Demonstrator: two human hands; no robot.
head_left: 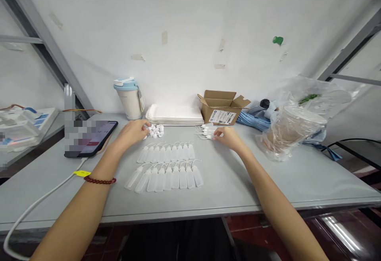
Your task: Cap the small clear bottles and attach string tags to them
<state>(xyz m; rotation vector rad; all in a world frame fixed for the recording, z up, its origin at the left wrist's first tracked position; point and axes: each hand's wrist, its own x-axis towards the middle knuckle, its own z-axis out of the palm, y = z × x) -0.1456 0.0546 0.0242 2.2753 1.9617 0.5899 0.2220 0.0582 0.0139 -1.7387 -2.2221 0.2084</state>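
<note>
My left hand [133, 131] reaches over the grey table to a pile of small white caps [156, 131]. Its fingertips are slightly apart at the pile's left edge. On the other side, my right hand [228, 136] pinches the end of a small white plastic piece with a thin tip [207, 137], lying in a little stack of similar pieces [207, 127]. Between my arms lie two rows of small translucent squeeze bottles with thin curved tips: a back row [166, 154] and a front row [168, 178].
Behind stand a cup with a blue lid [129, 98], a stack of white envelopes [175, 115] and an open cardboard box [222, 108]. A phone [95, 138] with a cable is at left. At right are blue cloth [254, 120] and a plastic-wrapped container [293, 128].
</note>
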